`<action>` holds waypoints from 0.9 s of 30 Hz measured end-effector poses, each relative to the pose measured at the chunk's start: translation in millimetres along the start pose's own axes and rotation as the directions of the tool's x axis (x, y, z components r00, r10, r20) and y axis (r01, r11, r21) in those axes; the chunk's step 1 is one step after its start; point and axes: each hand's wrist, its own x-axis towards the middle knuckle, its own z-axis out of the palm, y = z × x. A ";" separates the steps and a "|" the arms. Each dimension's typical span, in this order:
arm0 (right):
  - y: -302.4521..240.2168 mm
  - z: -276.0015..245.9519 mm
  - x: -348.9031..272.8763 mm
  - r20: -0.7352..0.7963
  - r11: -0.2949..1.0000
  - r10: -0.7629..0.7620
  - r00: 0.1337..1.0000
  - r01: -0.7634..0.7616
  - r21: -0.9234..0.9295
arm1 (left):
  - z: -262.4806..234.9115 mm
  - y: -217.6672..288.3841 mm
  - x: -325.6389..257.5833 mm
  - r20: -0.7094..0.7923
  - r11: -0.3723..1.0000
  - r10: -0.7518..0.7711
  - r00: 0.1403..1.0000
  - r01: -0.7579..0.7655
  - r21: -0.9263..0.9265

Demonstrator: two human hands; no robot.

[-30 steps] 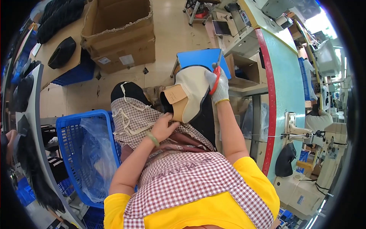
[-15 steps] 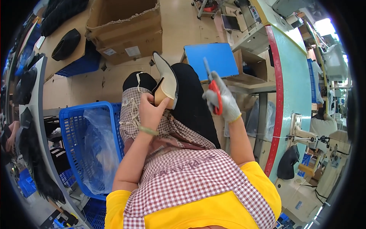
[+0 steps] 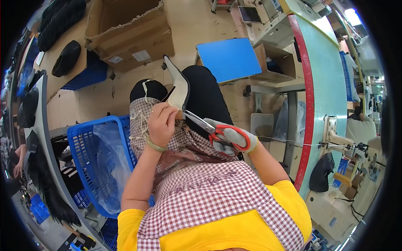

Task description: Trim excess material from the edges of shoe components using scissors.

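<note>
A cream-lined shoe upper with a dark edge lies over my lap, its pointed end toward the far side. My left hand, bare with a bangle at the wrist, is closed on the upper's near end. My right hand, in a pale glove, grips red-handled scissors. Their blades point left and reach the near right edge of the upper, close to my left fingertips. Whether they bite into the material cannot be made out. Thin cream trimmings hang over my left knee and the checked apron.
A blue basket with clear plastic inside stands at my left. Ahead are a large cardboard box and a blue-topped stand. To the right, a green table with a red edge carries a sewing machine and a dark piece.
My right hand has brought the scissors down and left, from raised and pointing away to the upper's edge. My left hand has shifted its hold slightly, and the upper has turned a little.
</note>
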 end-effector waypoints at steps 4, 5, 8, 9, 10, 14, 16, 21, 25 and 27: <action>-7.4 4.5 10.1 0.057 0.997 0.041 0.998 -0.044 0.066 | 1.9 -2.5 -4.5 -0.041 0.999 -0.025 0.999 0.023 -0.044; -8.7 5.7 12.7 0.060 0.997 0.041 0.997 -0.045 0.068 | 1.4 -3.0 -5.4 -0.044 0.999 -0.016 0.999 0.014 -0.044; -10.3 7.0 17.1 0.067 0.993 0.010 0.998 -0.018 0.114 | 2.2 -4.4 -7.7 -0.060 0.998 -0.020 0.998 0.016 -0.063; -8.9 7.1 17.6 0.046 0.995 0.010 0.999 -0.015 0.098 | 2.1 -4.2 -8.3 -0.074 0.996 -0.033 0.997 0.027 -0.080; -8.5 7.9 18.3 0.026 0.997 0.010 1.000 -0.012 0.080 | 1.8 -4.1 -8.4 -0.071 0.996 -0.034 0.997 0.028 -0.080; -18.2 19.5 16.9 -0.008 0.999 0.040 0.999 -0.040 -0.003 | 0.8 -0.6 -5.9 -0.072 0.999 -0.016 0.997 0.013 -0.049; -17.3 22.3 16.3 -0.034 0.999 0.036 0.999 -0.037 -0.009 | 1.4 1.5 -5.1 -0.069 0.999 -0.010 0.998 0.007 -0.049; -16.9 24.6 16.6 -0.025 0.987 0.074 0.997 -0.070 0.145 | 3.6 2.3 -8.4 -0.046 0.997 -0.032 0.998 0.028 -0.077; -11.6 31.0 16.9 -0.107 0.984 0.092 0.990 -0.074 0.159 | 6.9 2.6 -8.5 -0.056 0.993 -0.045 0.997 0.039 -0.115; -5.7 35.0 16.8 -0.136 0.982 0.082 0.987 -0.056 0.182 | 9.2 3.9 -11.2 -0.053 0.988 -0.082 0.995 0.075 -0.132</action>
